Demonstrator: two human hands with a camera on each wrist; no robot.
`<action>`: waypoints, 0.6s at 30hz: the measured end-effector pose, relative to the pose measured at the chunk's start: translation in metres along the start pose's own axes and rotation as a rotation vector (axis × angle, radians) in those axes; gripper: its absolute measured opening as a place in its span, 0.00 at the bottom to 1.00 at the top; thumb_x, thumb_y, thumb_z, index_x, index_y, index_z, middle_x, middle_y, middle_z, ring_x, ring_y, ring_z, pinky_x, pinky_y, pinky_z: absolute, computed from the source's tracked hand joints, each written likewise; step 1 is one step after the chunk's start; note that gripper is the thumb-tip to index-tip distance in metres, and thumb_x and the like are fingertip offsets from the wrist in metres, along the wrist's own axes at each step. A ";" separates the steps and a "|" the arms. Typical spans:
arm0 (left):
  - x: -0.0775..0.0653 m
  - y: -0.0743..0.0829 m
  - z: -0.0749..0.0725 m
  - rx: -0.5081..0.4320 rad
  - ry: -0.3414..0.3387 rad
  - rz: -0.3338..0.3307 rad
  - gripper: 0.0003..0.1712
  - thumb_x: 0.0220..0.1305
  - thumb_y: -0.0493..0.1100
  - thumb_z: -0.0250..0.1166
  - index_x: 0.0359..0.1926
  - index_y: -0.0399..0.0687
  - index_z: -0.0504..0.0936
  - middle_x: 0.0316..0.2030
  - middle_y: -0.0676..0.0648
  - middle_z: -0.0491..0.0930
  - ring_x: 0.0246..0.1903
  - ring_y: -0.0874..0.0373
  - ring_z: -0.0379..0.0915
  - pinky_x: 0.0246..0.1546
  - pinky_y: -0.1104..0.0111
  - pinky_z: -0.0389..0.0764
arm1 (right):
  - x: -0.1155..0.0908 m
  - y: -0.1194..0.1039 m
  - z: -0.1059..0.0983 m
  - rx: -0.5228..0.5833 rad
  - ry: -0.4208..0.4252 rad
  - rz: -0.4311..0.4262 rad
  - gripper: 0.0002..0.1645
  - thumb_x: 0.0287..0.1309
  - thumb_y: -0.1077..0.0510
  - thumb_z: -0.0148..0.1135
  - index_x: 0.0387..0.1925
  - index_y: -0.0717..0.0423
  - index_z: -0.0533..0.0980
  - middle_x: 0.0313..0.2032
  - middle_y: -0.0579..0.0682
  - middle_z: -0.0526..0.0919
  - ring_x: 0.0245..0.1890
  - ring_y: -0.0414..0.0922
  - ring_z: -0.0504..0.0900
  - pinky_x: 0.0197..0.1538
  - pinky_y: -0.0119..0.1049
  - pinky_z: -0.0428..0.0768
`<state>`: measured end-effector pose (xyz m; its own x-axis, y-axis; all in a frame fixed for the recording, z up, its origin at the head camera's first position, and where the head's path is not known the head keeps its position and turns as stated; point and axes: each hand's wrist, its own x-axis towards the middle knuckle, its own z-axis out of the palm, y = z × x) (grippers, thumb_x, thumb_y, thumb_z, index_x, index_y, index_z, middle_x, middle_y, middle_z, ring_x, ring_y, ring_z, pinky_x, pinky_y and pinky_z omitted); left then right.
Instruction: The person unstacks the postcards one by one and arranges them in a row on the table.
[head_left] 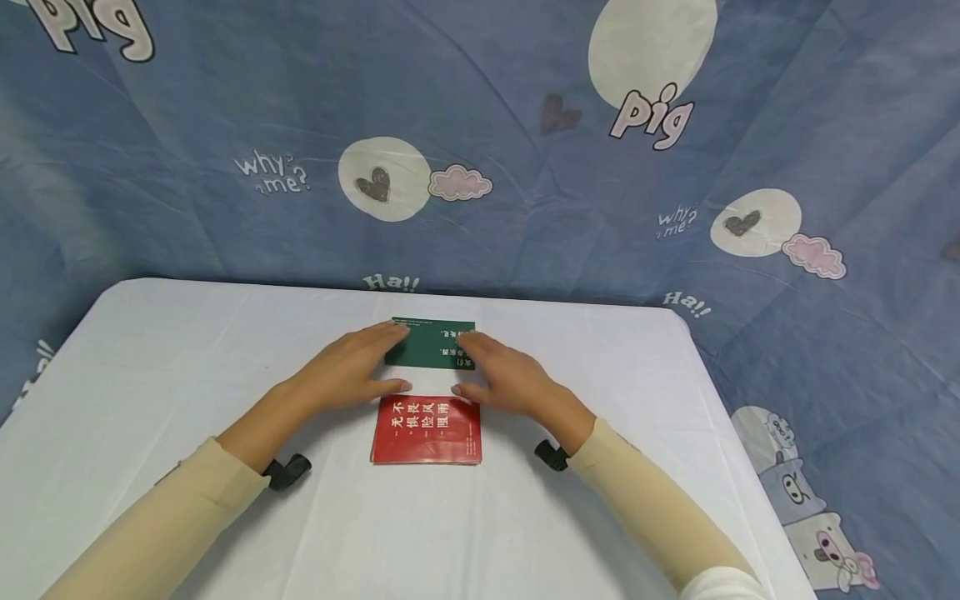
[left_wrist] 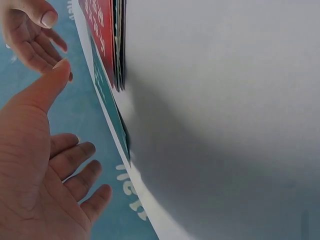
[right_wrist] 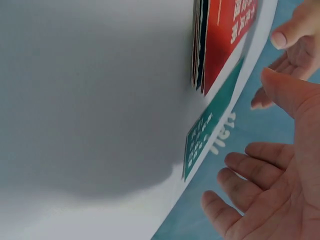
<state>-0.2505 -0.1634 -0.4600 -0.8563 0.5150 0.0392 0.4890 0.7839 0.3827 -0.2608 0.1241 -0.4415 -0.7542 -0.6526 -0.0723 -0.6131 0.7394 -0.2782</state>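
Note:
On the white table lies a green card (head_left: 427, 346) with white print, farther from me. Nearer sits a small stack of cards or thin booklets topped by a red one (head_left: 426, 442) with white characters; its layered edges show in both wrist views. My left hand (head_left: 348, 367) hovers at the left side of the green card, fingers relaxed and parted from the thumb. My right hand (head_left: 513, 375) mirrors it on the right side. In the wrist views both palms (left_wrist: 30, 165) face inward with nothing held, and the fingers stand above the table.
The white cloth-covered table (head_left: 187, 358) ends at a back edge just beyond the green card. Behind it hangs a blue printed curtain (head_left: 510, 233). A black strap mount (head_left: 288, 472) sits on the left wrist, another (head_left: 551, 455) on the right.

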 end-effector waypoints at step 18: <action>-0.020 0.014 0.008 -0.028 -0.012 0.035 0.53 0.59 0.60 0.77 0.77 0.42 0.67 0.73 0.38 0.70 0.73 0.39 0.64 0.69 0.43 0.70 | -0.026 -0.005 0.007 0.006 -0.019 -0.089 0.51 0.65 0.35 0.69 0.78 0.57 0.63 0.75 0.56 0.67 0.75 0.50 0.67 0.70 0.46 0.74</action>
<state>-0.2251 -0.1600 -0.4623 -0.8367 0.5460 0.0425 0.5137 0.7555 0.4067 -0.2369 0.1360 -0.4453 -0.6924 -0.7185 -0.0653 -0.6757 0.6775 -0.2905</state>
